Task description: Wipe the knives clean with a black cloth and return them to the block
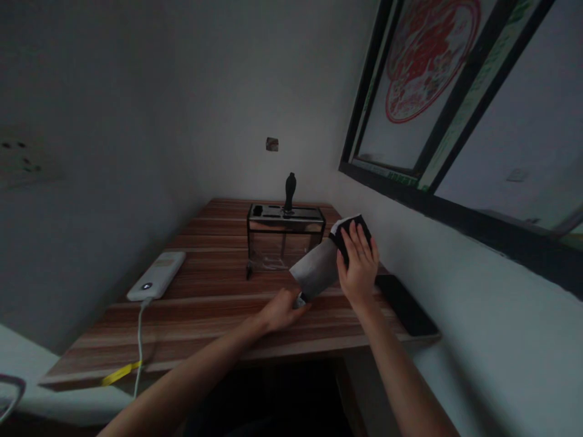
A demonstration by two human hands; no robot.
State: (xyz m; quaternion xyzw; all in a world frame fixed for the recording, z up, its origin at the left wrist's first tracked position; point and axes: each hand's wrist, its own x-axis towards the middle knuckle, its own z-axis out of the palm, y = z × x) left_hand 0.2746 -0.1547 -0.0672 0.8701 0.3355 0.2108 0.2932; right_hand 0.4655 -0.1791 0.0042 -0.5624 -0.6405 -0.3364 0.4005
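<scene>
My left hand is closed around the handle end of a cleaver, whose broad grey blade points up and to the right. At the blade's far end, my right hand presses a folded black cloth with a white edge against the metal, fingers laid over it. Part of the blade is hidden under the cloth. Just behind the cleaver stands a knife holder with clear sides and a black frame. One black-handled tool stands upright in its top slot.
A wood-grain table lies in the corner between walls. On its left sits a white power bank with a white cable and yellow tag. A dark phone lies at the right edge. A framed window is on the right wall.
</scene>
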